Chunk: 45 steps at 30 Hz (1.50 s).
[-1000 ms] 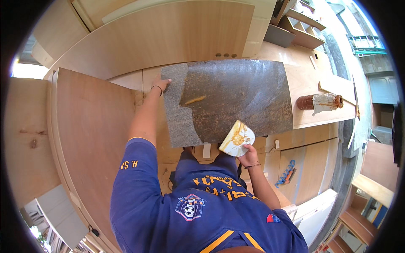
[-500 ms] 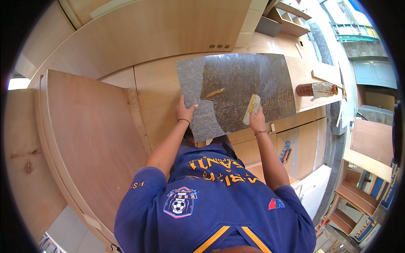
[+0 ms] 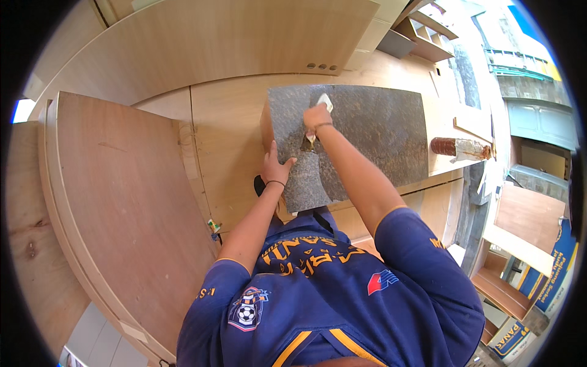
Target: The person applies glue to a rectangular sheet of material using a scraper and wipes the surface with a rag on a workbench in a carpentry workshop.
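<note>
A dark, speckled sheet lies on a wooden panel, most of its face coated with a wet brownish film. Towards its near left corner a lighter grey patch looks uncoated. My right hand is closed round a pale, flat spreader near the sheet's far left part; the fist hides much of the tool. An amber smear of what looks like glue shows just below that fist. At the left edge, my left hand grips the sheet, thumb on top and fingers along the side.
A reddish-brown bottle with a torn pale wrapping lies right of the sheet. A large wooden panel stands at the left, and another panel with three small holes is at the back. Small open cabinets stand lower right.
My right hand has swept the spreader left and away from me across the sheet, over the amber glue. The coating now reaches the sheet's far left part. My left hand stays at the edge.
</note>
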{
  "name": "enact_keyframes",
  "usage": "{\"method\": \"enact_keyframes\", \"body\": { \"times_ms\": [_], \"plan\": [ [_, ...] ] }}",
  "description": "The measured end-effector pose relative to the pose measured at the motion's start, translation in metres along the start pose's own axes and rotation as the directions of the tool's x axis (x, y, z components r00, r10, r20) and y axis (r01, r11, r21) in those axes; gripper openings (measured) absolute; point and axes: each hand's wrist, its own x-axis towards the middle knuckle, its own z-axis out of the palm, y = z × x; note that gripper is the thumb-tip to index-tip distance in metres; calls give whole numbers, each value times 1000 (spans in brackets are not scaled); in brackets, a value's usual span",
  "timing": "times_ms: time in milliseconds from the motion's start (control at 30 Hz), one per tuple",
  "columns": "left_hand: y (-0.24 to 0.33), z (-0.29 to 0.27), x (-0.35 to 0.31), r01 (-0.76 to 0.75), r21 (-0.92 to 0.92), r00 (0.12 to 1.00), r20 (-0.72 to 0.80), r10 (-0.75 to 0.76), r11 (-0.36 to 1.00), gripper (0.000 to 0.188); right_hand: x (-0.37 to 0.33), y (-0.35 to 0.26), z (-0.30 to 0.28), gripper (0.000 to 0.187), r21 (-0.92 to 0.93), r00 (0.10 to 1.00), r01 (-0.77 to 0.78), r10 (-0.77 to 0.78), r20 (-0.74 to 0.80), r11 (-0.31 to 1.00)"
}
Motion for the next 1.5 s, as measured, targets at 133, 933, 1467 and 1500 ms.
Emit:
{"method": "enact_keyframes", "body": {
  "times_ms": [133, 933, 1467, 1500],
  "plan": [
    [0, -8, -2, 10, 13, 1000, -4, -10, 1000, 83, 10, -60, -46, 43, 646, 928, -242, 368, -65, 725],
    [-6, 2, 4, -40, -60, 998, 36, 42, 997, 84, -73, -46, 32, 58, -89, 959, 37, -61, -278, 995],
    [-40, -1, -43, 25, -235, 996, 94, -3, 972, 39, -85, -31, 31, 45, 388, 930, -221, 313, -192, 895],
    [-40, 0, -44, 3, -218, 997, 72, 13, 976, 38, -72, -42, 28, 45, 377, 938, -176, 272, -217, 909]
  ]
}}
